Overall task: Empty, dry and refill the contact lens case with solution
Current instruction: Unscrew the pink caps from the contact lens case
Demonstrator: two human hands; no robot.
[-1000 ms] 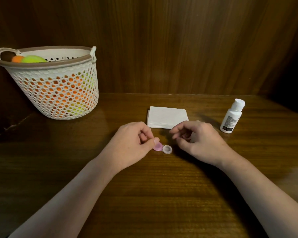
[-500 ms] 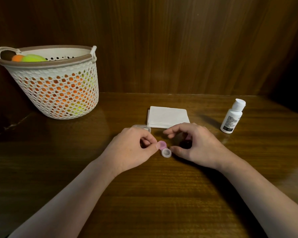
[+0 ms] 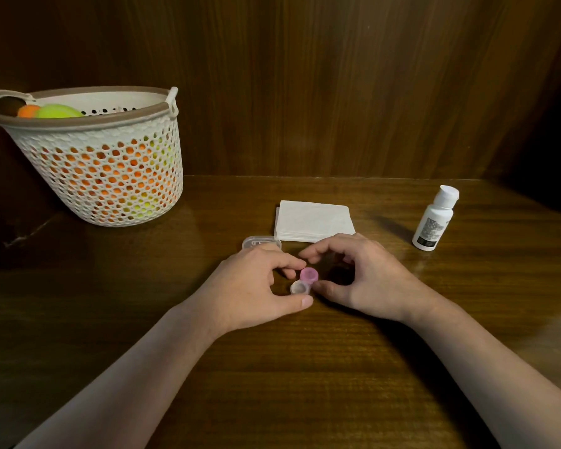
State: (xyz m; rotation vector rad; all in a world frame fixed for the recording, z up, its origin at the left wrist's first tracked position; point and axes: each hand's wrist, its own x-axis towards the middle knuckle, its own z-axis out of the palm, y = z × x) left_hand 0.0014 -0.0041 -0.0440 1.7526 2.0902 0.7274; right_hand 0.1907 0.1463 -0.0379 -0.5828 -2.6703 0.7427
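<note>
A small contact lens case (image 3: 305,281) lies on the wooden table (image 3: 272,367) between my hands, its pink cap at the far end and its white cap nearer me. My left hand (image 3: 253,290) pinches the case, with the thumb at the white end and the index finger by the pink end. My right hand (image 3: 366,280) has its thumb against the case's right side and its index finger arched over the pink cap. A white solution bottle (image 3: 434,218) stands capped at the right. A stack of white tissues (image 3: 314,220) lies just behind my hands.
A small clear plastic container (image 3: 261,243) sits behind my left hand, next to the tissues. A perforated white basket (image 3: 104,163) holding orange and green things stands at the back left. A dark wooden wall closes off the back of the table.
My right hand has moved left and closed in on the case. The case has turned from lying sideways to pointing away from me, and my left thumb has shifted to the white end.
</note>
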